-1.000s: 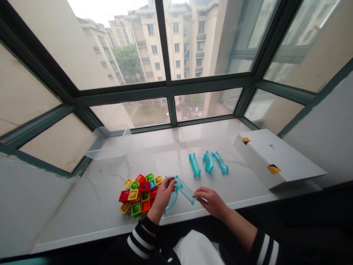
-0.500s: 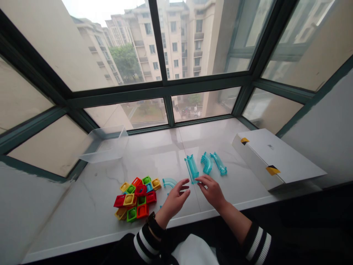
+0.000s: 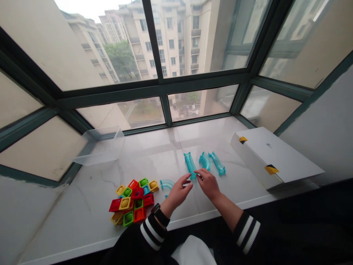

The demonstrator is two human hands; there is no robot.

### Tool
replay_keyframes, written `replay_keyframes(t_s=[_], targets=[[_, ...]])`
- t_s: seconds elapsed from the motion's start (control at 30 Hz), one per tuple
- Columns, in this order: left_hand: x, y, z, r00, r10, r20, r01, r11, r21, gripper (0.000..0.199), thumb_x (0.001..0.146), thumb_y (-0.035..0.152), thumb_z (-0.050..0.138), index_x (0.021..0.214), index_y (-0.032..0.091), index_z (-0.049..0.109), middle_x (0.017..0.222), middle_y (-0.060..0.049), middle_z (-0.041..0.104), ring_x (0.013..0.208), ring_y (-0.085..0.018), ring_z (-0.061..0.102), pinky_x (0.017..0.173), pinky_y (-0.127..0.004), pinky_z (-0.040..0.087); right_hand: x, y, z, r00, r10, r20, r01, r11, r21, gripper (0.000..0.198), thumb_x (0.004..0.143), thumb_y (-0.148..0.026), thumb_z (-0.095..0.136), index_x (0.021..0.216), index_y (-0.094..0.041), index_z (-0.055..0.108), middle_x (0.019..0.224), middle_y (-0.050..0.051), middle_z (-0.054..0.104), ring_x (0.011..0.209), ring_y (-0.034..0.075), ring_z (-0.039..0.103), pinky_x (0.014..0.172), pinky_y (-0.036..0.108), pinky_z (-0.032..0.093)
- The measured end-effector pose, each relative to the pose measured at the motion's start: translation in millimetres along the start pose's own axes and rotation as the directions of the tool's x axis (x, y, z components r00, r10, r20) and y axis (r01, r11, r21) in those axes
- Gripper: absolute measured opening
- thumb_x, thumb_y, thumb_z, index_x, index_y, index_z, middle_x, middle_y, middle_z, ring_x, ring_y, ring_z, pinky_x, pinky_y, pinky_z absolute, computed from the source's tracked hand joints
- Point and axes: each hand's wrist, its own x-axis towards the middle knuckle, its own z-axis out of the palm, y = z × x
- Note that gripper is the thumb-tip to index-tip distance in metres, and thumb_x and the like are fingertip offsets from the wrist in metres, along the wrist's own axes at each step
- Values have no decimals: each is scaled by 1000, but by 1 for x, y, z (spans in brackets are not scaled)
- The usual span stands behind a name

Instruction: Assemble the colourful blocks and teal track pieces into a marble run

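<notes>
Head view: your left hand and right hand reach forward from striped cuffs, palms down, their fingertips meeting at the near end of a straight blue track piece lying on the marble bench. Both hands are loosely open, fingers pinching lightly at that end. A curved track piece lies just left of your left hand, beside the coloured blocks.

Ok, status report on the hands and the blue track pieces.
Left hand and right hand both open, fingertips at the near end of the straight blue track. Curved blue track lies beside left hand. Nothing in the way.
</notes>
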Motion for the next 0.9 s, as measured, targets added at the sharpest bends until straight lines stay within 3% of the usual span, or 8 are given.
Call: replay_keyframes(t_s=[0.33,0.9], targets=[[18,-17,3,1000,-16,-14,16,1000,-25,61,88,37,77,145,22,63,156,-17,56,122,-31,68,105,-51,57,11,4,6,997,68,33,-65,994,-89,30,98,-13,58,118,-25,77,112,6,77,101,23,73,88,33,57],[20,-21,8,999,-37,-35,36,999,-7,63,86,36,79,146,25,63,157,-15,55,118,-30,70,102,-49,58,12,10,11,992,113,59,-106,988,-111,33,98,-14,55,119,-26,77,115,6,77,102,23,73,89,33,57]])
